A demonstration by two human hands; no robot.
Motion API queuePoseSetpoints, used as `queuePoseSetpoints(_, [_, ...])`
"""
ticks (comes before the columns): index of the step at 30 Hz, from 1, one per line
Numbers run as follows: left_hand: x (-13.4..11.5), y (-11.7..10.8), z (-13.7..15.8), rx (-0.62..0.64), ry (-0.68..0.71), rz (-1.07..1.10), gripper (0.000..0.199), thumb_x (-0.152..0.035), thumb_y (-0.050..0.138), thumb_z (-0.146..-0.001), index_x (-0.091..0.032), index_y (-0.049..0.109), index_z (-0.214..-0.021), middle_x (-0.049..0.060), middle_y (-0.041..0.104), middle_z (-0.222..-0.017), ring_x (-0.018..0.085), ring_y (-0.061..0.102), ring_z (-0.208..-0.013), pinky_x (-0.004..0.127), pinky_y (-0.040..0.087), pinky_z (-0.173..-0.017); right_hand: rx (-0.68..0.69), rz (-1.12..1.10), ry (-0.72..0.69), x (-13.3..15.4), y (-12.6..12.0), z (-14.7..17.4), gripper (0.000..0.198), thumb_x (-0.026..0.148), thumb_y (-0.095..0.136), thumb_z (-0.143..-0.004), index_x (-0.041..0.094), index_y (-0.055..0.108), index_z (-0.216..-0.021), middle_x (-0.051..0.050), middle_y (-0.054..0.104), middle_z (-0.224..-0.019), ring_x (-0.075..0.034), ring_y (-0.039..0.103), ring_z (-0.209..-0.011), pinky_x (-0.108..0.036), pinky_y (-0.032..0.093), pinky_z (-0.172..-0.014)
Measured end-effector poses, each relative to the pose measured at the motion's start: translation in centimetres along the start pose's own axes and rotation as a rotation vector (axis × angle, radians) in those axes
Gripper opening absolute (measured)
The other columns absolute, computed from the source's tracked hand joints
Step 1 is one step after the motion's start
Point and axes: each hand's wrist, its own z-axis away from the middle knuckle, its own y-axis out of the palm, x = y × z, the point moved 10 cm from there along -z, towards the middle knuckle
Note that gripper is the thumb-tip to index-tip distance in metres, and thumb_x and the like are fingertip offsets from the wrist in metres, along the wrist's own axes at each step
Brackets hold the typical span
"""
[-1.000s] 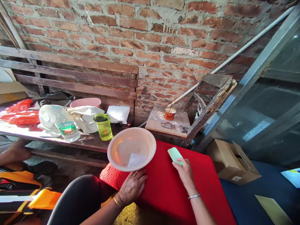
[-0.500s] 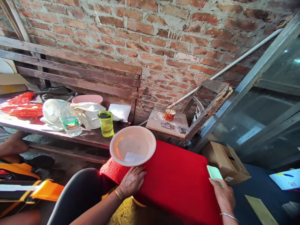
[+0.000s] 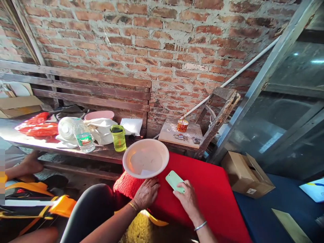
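My right hand (image 3: 187,198) grips a mint-green phone (image 3: 174,180) by its lower end, fingers and thumb at its edges. The phone is flat, with rounded corners and a small dark spot near one corner, and it is over the red cloth (image 3: 212,185). Beside it stands a pale round basin (image 3: 145,158) with a white piece (image 3: 146,172) at its near inner side, partly cut off by the rim. My left hand (image 3: 147,193) lies palm down on the red cloth against the basin's near side, fingers extended.
On the wooden bench (image 3: 106,157) at left are a green bottle (image 3: 118,139), a clear water bottle (image 3: 86,141), a white fan (image 3: 67,128) and a red bag (image 3: 37,126). A small stool (image 3: 167,133) bears a cup (image 3: 182,125) and padlocks (image 3: 180,136). A cardboard box (image 3: 243,175) stands right.
My right hand has carried the phone leftward, from the right edge of the red cloth to beside the basin. My left hand stays by the basin. Less of the white piece shows.
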Motion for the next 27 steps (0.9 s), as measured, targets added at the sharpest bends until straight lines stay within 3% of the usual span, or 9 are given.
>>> queuePoseSetpoints(3, [0.0, 0.1, 0.0, 0.000, 0.002, 0.004, 0.031, -0.012, 0.051, -0.091, -0.022, 0.070, -0.113, 0.008, 0.072, -0.121, 0.024, 0.067, -0.116, 0.044, 0.051, -0.106, -0.055, 0.096, 0.059, -3.5, -3.1, -0.1, 0.016, 0.040, 0.070, -0.065, 0.030, 0.071, -0.077, -0.002, 0.064, -0.088, -0.025, 0.063, -0.085, -0.038, 0.047, -0.082])
queuePoseSetpoints(9, [0.0, 0.4, 0.0, 0.013, -0.011, 0.020, 0.030, -0.012, 0.051, -0.091, -0.021, 0.071, -0.112, 0.009, 0.072, -0.123, 0.025, 0.066, -0.117, 0.043, 0.051, -0.106, -0.445, 0.241, 0.520, -16.4, -20.9, 4.5, 0.030, 0.062, 0.067, -0.058, 0.034, 0.072, -0.069, -0.011, 0.061, -0.082, -0.034, 0.059, -0.071, -0.054, 0.043, -0.074])
queuePoseSetpoints(12, [0.1, 0.5, 0.0, 0.012, -0.033, 0.034, 0.029, -0.013, 0.053, -0.090, -0.022, 0.071, -0.111, 0.008, 0.072, -0.122, 0.024, 0.067, -0.115, 0.043, 0.050, -0.106, -0.574, 0.269, 0.672, -18.7, -25.5, 7.0, 0.032, 0.066, 0.066, -0.058, 0.036, 0.071, -0.066, -0.014, 0.057, -0.075, -0.037, 0.055, -0.064, -0.057, 0.041, -0.066])
queuePoseSetpoints(13, [0.1, 0.5, 0.0, 0.007, -0.040, 0.038, 0.029, -0.013, 0.054, -0.090, -0.022, 0.071, -0.111, 0.008, 0.072, -0.121, 0.024, 0.067, -0.114, 0.043, 0.051, -0.106, -0.589, 0.254, 0.676, -18.5, -25.4, 7.0, 0.034, 0.067, 0.067, -0.057, 0.035, 0.072, -0.067, -0.013, 0.058, -0.074, -0.037, 0.056, -0.065, -0.057, 0.042, -0.066])
queuePoseSetpoints(15, [0.2, 0.5, 0.0, -0.004, -0.048, 0.044, 0.028, -0.013, 0.055, -0.089, -0.022, 0.071, -0.110, 0.008, 0.072, -0.121, 0.024, 0.067, -0.113, 0.043, 0.051, -0.106, -0.542, 0.183, 0.588, -16.4, -22.8, 5.3, 0.039, 0.069, 0.068, -0.056, 0.033, 0.074, -0.070, -0.013, 0.061, -0.077, -0.037, 0.060, -0.072, -0.055, 0.046, -0.070])
queuePoseSetpoints(20, [0.2, 0.7, 0.2, -0.010, -0.043, 0.043, 0.031, -0.011, 0.055, -0.088, -0.022, 0.071, -0.112, 0.007, 0.072, -0.122, 0.024, 0.066, -0.117, 0.043, 0.049, -0.109, -0.249, 0.041, 0.248, -6.6, -8.9, -0.8, 0.043, 0.065, 0.064, -0.062, 0.026, 0.073, -0.078, -0.007, 0.067, -0.088, -0.029, 0.064, -0.085, -0.040, 0.051, -0.078])
queuePoseSetpoints(23, [0.3, 0.7, 0.4, -0.010, -0.036, 0.033, 0.033, -0.009, 0.054, -0.087, -0.023, 0.070, -0.113, 0.007, 0.072, -0.122, 0.023, 0.066, -0.118, 0.042, 0.049, -0.109, -0.148, 0.057, 0.149, -3.0, -2.7, -2.9, 0.031, 0.056, 0.065, -0.063, 0.028, 0.072, -0.077, -0.004, 0.065, -0.087, -0.025, 0.064, -0.087, -0.034, 0.049, -0.080])
queuePoseSetpoints(25, [0.3, 0.8, 0.4, 0.001, -0.035, 0.022, 0.034, -0.009, 0.055, -0.087, -0.023, 0.070, -0.114, 0.008, 0.072, -0.123, 0.024, 0.066, -0.118, 0.042, 0.050, -0.109, -0.113, 0.079, 0.142, -2.7, -1.2, -3.8, 0.026, 0.051, 0.067, -0.062, 0.030, 0.072, -0.076, -0.001, 0.063, -0.086, -0.024, 0.063, -0.086, -0.033, 0.048, -0.080])
queuePoseSetpoints(27, [0.3, 0.8, 0.3, 0.006, -0.033, 0.017, 0.034, -0.009, 0.055, -0.087, -0.023, 0.070, -0.114, 0.008, 0.072, -0.123, 0.024, 0.066, -0.117, 0.043, 0.049, -0.110, -0.106, 0.117, 0.180, -4.0, -2.1, -4.2, 0.024, 0.049, 0.068, -0.061, 0.031, 0.072, -0.076, -0.001, 0.063, -0.087, -0.023, 0.063, -0.085, -0.034, 0.047, -0.080])
